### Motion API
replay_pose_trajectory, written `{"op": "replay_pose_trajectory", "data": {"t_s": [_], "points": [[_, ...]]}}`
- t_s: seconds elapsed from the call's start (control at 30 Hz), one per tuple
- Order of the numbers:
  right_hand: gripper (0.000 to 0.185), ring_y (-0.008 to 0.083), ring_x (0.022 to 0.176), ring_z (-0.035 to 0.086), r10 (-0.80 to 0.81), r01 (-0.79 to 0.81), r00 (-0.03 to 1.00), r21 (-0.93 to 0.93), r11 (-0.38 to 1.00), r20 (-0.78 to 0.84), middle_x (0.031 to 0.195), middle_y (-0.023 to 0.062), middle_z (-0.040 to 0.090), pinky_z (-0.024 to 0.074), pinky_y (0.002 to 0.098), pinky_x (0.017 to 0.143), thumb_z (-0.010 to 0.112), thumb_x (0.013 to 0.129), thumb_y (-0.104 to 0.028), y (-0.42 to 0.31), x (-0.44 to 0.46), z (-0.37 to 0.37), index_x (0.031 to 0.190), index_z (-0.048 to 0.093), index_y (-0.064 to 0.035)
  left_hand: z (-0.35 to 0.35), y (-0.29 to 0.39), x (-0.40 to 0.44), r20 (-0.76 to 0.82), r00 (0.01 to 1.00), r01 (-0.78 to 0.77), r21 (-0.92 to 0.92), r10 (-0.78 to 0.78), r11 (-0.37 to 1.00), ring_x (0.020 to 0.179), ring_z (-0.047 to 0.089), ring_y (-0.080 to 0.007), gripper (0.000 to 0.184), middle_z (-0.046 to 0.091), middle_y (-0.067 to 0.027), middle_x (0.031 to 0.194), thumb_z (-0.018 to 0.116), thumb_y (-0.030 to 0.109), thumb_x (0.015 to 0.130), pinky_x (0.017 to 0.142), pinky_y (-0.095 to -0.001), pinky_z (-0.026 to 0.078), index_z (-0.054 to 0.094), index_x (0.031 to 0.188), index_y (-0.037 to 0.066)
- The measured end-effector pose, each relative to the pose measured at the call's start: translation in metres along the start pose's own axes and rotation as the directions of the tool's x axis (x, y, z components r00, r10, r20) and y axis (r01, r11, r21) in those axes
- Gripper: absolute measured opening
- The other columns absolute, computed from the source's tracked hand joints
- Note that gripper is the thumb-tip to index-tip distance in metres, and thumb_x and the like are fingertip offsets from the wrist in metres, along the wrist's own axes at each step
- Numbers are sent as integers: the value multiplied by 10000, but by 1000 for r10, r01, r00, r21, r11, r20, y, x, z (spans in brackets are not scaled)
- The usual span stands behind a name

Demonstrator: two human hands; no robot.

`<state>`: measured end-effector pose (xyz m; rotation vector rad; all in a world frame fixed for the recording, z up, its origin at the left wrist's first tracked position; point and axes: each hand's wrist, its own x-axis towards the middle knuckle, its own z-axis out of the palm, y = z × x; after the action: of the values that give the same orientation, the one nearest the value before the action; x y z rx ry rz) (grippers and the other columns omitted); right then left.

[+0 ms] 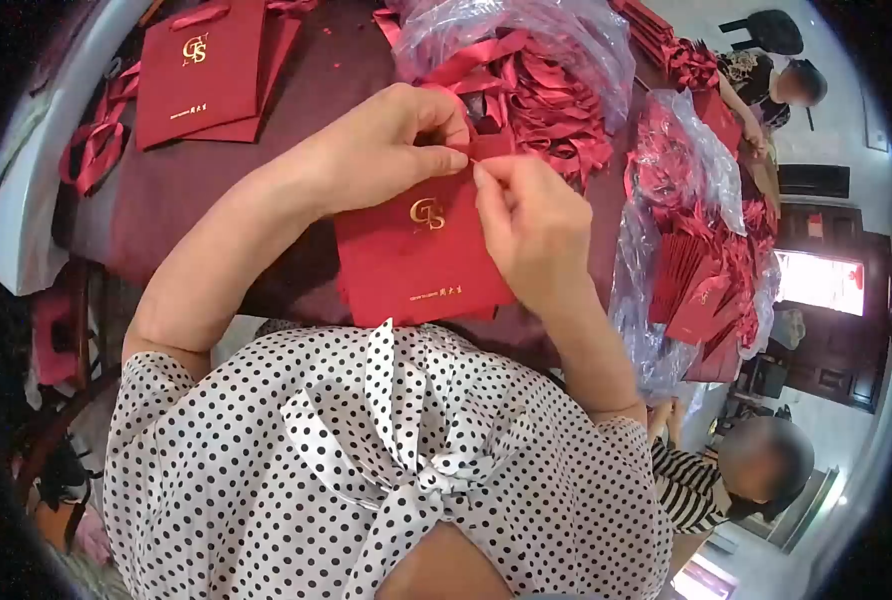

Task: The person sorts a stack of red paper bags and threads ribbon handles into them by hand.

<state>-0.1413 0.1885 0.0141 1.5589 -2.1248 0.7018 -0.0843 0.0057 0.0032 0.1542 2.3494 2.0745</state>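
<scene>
In front of me a red paper gift bag (pixel 421 260) with a gold logo lies on the dark red tablecloth (pixel 296 280), on top of at least one more red bag. My left hand (pixel 406 140) is at its top edge, fingers curled and thumb and fingertips pinched together. My right hand (pixel 536 220) pinches at the same spot from the right, the fingertips of both hands nearly meeting. What lies between the fingertips is too small to make out. Just beyond my hands is a heap of red ribbon handles (pixel 556 110).
Red bags (pixel 201 75) lie at the upper left, a loose ribbon beside them. Clear plastic wrap (pixel 536 25) covers part of the ribbon heap. Bundled red bags (pixel 691 280) in plastic fill the right side. Two people sit at the right, one in a striped sleeve (pixel 691 490).
</scene>
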Motion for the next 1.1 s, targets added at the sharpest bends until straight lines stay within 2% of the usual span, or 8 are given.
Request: {"op": "replay_pose_trajectory", "data": {"t_s": [0.13,0.37,0.47,0.7,0.8,0.93,1.0,1.1], "points": [[106,189,514,583,460,-485,871,453,748,173,643,92,602,473,297,505,662,806,-63,5,3,-2,814,584,9,6,-3,-1,-19,995,-97,-12,97,995,720,429,-54,115,483,37,743,608,16,831,652,-213,382,502,792,2],[103,198,542,611,626,-626,733,624,467,266,663,113,618,480,308,512,667,802,-61,4,-3,7,808,581,-6,9,2,-2,-105,994,-18,205,40,979,765,476,-58,98,547,9,776,616,30,831,675,-227,412,545,858,-31],[137,286,637,590,220,-218,975,197,956,15,694,115,565,481,356,578,657,761,-29,2,-3,8,797,526,-19,7,0,-1,-105,994,17,257,11,966,770,483,-59,100,560,-1,776,615,33,837,682,-232,423,554,873,-38],[104,290,643,603,-45,48,998,-71,996,37,703,119,587,493,349,587,639,788,-52,10,5,-3,800,541,-18,10,1,-1,-130,987,-62,261,99,963,782,509,-72,98,591,-35,790,611,20,833,711,-244,438,566,888,-47],[138,205,610,642,549,-620,780,487,615,300,686,140,642,503,278,576,644,797,-90,15,8,-6,830,606,39,15,6,-3,-137,963,-157,416,233,896,785,528,-79,104,607,-50,796,610,17,828,716,-253,446,570,894,-53],[142,170,614,637,602,-727,665,568,386,442,695,139,651,496,275,579,645,790,-96,20,2,1,854,624,30,13,1,-3,-148,980,-67,385,134,921,778,546,-81,104,629,-73,803,609,17,824,709,-265,454,572,888,-57],[118,203,639,631,533,-660,751,417,625,390,723,124,637,498,309,590,637,793,-87,16,2,-1,835,597,16,13,-1,-1,-140,984,-52,386,114,921,775,546,-81,105,631,-73,801,610,16,822,709,-265,454,572,887,-58],[110,295,734,582,-26,21,994,50,999,106,791,104,567,477,387,629,613,790,-54,14,-1,0,822,512,-30,11,4,-2,-126,985,-58,403,118,913,774,542,-73,102,630,-55,808,605,18,828,702,-253,450,573,895,-51]]}}
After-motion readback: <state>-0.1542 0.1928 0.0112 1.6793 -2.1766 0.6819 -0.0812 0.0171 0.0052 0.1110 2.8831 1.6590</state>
